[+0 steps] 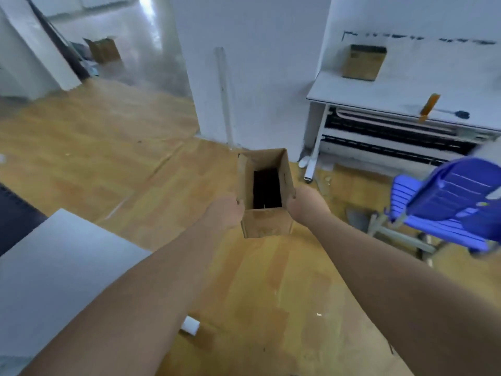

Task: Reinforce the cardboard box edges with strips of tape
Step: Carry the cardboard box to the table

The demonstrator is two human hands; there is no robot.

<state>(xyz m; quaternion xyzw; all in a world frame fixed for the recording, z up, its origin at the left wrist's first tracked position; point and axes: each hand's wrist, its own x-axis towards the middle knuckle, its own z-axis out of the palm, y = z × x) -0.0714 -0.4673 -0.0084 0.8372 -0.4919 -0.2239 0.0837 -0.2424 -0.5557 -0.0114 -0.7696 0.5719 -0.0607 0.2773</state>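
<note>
Open-topped cardboard box [267,213] held out at arm's length above the wooden floor [135,172], left hand [226,211] and right hand [307,204] each clenched on a side wall; likely light, empty, walls flexing if squeezed, so hold near corners.

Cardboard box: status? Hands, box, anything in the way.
Left hand and right hand each grip a side of the cardboard box, held out over the floor. Box open, no tape visible. Nothing in the way.
</note>
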